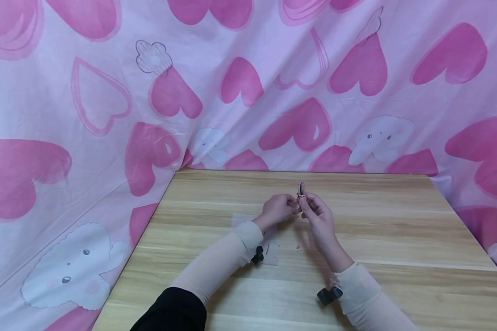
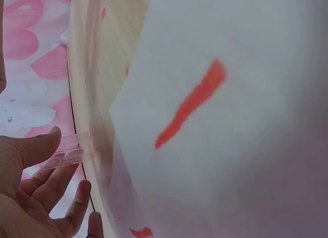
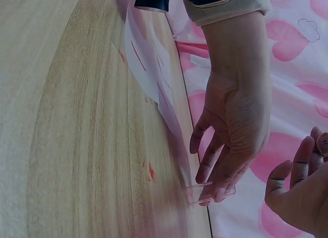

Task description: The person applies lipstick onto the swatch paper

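Near the table's far side, both hands are close together in the head view. My right hand [image 1: 320,218] grips a lipstick tube [image 1: 301,189] upright between thumb and fingers; in the right wrist view only its round end [image 3: 323,144] shows at the frame's edge. Thumb and fingers of my left hand [image 1: 278,209] pinch a clear rectangular plastic cap [image 2: 66,155], with the other fingers spread loosely. The same cap [image 3: 212,192] is seen hanging from the left fingertips in the right wrist view, apart from the tube.
White paper [image 2: 205,161] with red streaks lies on the wooden table [image 1: 377,239], partly under the left forearm. Small red smears [image 3: 151,172] mark the wood to the right of the paper. A pink heart-patterned cloth [image 1: 240,124] hangs behind the table and along its left side.
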The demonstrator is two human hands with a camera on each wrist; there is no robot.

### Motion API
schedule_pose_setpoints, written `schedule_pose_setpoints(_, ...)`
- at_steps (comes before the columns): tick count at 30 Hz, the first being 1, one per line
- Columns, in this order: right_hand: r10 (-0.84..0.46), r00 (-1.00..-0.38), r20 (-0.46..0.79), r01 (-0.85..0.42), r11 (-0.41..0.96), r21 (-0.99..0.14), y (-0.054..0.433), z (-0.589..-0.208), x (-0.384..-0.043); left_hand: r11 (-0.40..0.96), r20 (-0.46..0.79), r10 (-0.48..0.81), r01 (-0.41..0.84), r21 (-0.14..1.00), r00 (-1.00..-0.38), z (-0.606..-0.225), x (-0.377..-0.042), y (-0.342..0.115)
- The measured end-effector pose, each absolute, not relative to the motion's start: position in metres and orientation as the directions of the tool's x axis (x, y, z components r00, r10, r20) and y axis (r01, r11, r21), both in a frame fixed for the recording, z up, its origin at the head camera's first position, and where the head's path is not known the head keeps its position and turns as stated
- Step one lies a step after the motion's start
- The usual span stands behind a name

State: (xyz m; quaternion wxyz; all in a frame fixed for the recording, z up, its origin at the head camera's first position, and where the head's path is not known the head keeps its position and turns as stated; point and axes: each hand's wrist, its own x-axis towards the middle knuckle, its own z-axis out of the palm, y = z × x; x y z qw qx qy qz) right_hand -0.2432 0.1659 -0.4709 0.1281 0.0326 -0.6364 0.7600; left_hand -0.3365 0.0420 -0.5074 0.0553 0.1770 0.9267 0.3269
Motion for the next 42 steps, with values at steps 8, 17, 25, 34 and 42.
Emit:
schedule_pose_setpoints(8, 0.145, -0.964, 0.222, -0.245, -0.164, -0.956, 0.166, -0.472, -0.243, 0.554, 0.122, 0.375, 0.327, 0.766, -0.919, -0.491, -0.333, 0.030)
schedule_pose_setpoints(17, 0.086, -0.969, 0.232, -0.241, -0.126, -0.962, 0.169, -0.469, -0.243, 0.175, 0.286, 0.413, 0.383, 0.907, -0.865, -0.449, -0.328, -0.001)
schedule_pose_setpoints(25, 0.008, -0.977, 0.215, -0.215, -0.099, -0.972, 0.166, -0.467, -0.238, -0.004, 0.348, 0.421, 0.382, 0.924, -0.838, -0.424, -0.316, -0.017)
schedule_pose_setpoints(34, -0.043, -0.977, 0.208, -0.203, -0.084, -0.975, 0.163, -0.472, -0.234, 0.019, 0.364, 0.406, 0.406, 0.914, -0.838, -0.402, -0.311, -0.024)
schedule_pose_setpoints(42, -0.070, -0.981, 0.181, -0.177, -0.058, -0.982, 0.161, -0.473, -0.232, 0.065, 0.327, 0.452, 0.397, 0.916, -0.830, -0.397, -0.306, -0.026)
